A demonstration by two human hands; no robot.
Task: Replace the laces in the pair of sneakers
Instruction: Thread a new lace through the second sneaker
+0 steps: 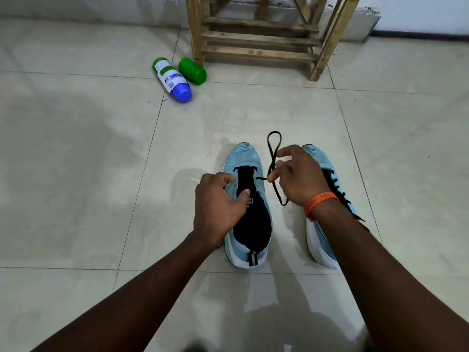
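Soft, even indoor light, moderately bright with a cool greenish cast. The glossy tiled floor [76,224] carries a broad grey shadow at 9 o'clock, a fainter one on the 9 o'clock side of the unlaced sneaker [243,158], and pale reflections of the forearms [152,288] at 6 o'clock. Wide-angle distortion bends tile lines and the wooden stool [258,38] at 12 o'clock. Centre sharp; the bottom edge slightly soft.

Right sneaker [320,158], just right of left sneaker [247,158]: midsection and most lacing hidden behind right hand [297,174] and wrist. Black lace [280,196] hidden where that hand pinches it. Left hand [215,201] covers left sneaker's left edge, thumb over tongue tag. Wooden stool [256,36] beyond it cut off at top. Bottle [171,77] label print unreadable.
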